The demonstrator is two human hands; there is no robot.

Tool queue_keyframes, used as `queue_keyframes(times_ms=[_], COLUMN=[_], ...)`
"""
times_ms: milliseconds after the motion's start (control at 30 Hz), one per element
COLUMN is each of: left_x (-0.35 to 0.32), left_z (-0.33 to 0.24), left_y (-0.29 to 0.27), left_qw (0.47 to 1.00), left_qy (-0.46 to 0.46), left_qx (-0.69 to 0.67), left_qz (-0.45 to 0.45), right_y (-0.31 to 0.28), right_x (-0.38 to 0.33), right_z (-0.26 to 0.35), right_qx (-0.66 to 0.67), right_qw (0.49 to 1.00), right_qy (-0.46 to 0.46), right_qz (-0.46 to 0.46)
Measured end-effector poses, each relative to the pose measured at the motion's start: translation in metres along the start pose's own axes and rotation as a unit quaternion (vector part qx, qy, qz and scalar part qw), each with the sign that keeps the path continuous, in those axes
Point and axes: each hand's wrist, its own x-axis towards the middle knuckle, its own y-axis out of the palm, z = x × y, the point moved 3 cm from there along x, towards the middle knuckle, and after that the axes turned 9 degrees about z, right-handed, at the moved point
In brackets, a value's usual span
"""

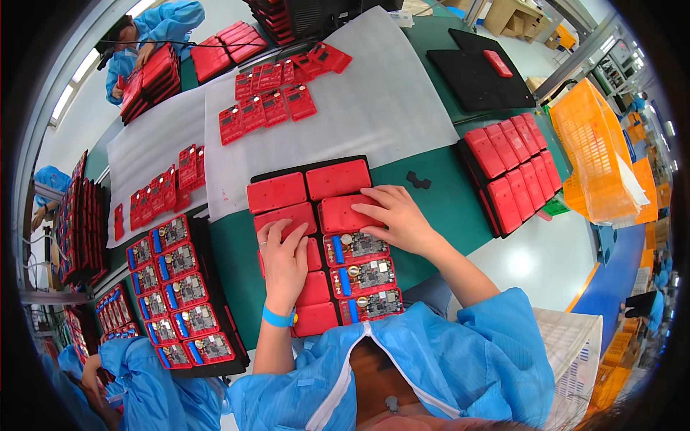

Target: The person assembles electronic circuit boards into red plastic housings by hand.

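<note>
In front of me a black tray (pixel 267 174) carries two columns of red plastic cases. Closed red covers (pixel 277 192) fill the left column and the two far places of the right one. Nearer to me in the right column, three open cases (pixel 365 275) show circuit boards with blue cylindrical cells. My right hand (pixel 399 221) rests with spread fingers on the right end of a red cover (pixel 336 214), beside the farthest open case. My left hand (pixel 284 257) lies over the left column, its fingers apart on the covers. A blue band circles my left wrist.
To the left stands a tray of open cases with boards (pixel 188 289). Red panels (pixel 273 108) lie on white sheeting (pixel 345 93). At the right are stacked closed red cases (pixel 510 161) and an orange crate (pixel 593 151). Co-workers in blue sit along the left.
</note>
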Motion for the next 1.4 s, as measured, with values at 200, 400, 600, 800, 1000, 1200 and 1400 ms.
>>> queue_keyframes(times_ms=[200, 400, 600, 800, 1000, 1200, 1400], left_x=[-0.001, -0.001, 0.007, 0.019, 0.015, 0.017, 0.027], left_z=[0.002, 0.003, -0.001, -0.004, -0.005, 0.001, 0.004], left_y=[0.0, 0.002, 0.008, 0.019, 0.027, 0.035, 0.035], left_qw=[1.0, 1.0, 1.0, 0.994, 0.978, 0.993, 0.998], left_qy=[-0.007, -0.001, 0.008, 0.039, 0.05, 0.03, -0.013], left_qx=[-0.01, -0.012, -0.007, 0.064, 0.159, 0.081, 0.026], left_qz=[-0.001, 0.0, 0.013, 0.077, 0.122, 0.078, 0.057], right_y=[0.011, 0.009, 0.006, 0.004, -0.001, 0.012, 0.024], right_x=[0.009, 0.013, 0.014, 0.013, 0.002, -0.015, -0.008], right_z=[0.006, 0.009, 0.01, 0.003, -0.006, -0.027, -0.018], right_qx=[-0.05, -0.093, -0.117, -0.123, -0.088, 0.175, 0.167], right_qw=[0.997, 0.994, 0.99, 0.986, 0.995, 0.954, 0.951], right_qy=[-0.041, -0.04, -0.048, -0.059, -0.031, 0.243, 0.26], right_qz=[0.028, 0.039, 0.064, 0.093, 0.045, 0.035, -0.013])
